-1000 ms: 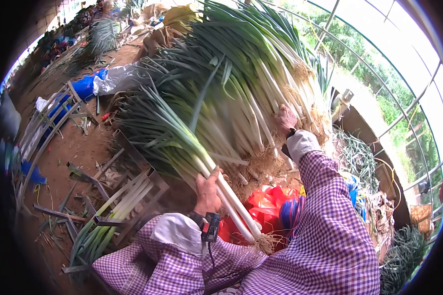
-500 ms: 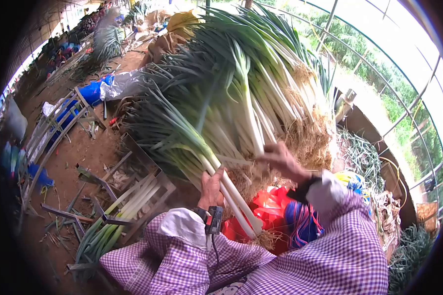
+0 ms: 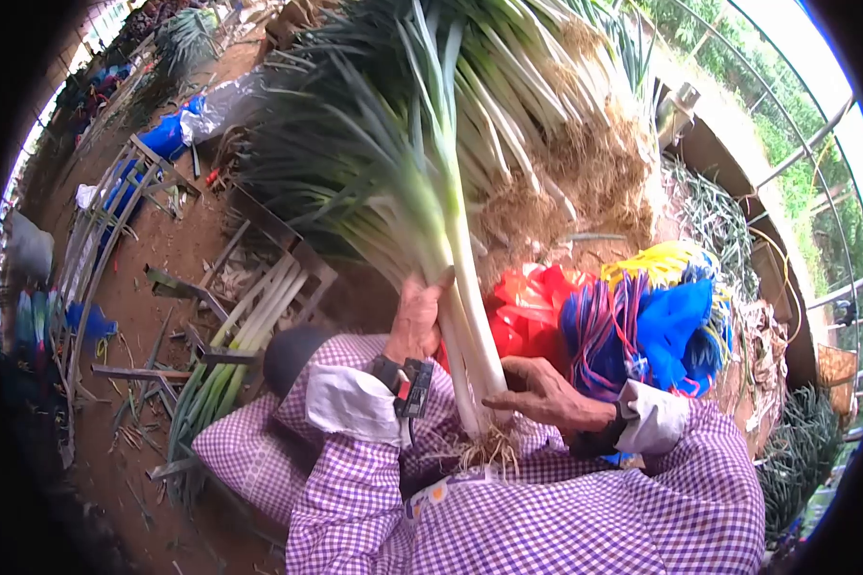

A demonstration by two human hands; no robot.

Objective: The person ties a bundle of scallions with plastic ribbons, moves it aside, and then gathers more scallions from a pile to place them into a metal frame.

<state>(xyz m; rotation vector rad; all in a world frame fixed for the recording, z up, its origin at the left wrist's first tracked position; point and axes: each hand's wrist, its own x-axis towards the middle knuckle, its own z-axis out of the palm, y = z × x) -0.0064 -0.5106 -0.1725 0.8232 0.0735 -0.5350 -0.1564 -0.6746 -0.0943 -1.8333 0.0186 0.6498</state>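
My left hand is wrapped round the white stems of a few long green onions, held upright with their roots toward my lap. My right hand has its thumb and fingers against the lower white end of the front stalk, just above the roots. Behind the hands lies a big pile of green onions, green tops to the far left and roots to the right. A black device with a cable is strapped on my left wrist.
Red plastic and bundled blue and pink ties lie to the right, beside a yellow bundle. On the left, a metal frame holds more green onions. Scraps litter the soil floor. A curved frame wall stands at right.
My right hand has come from the pile down to the stalks in my left hand, and another thick green onion has joined them. The bunch has turned more upright; the view has tilted down.
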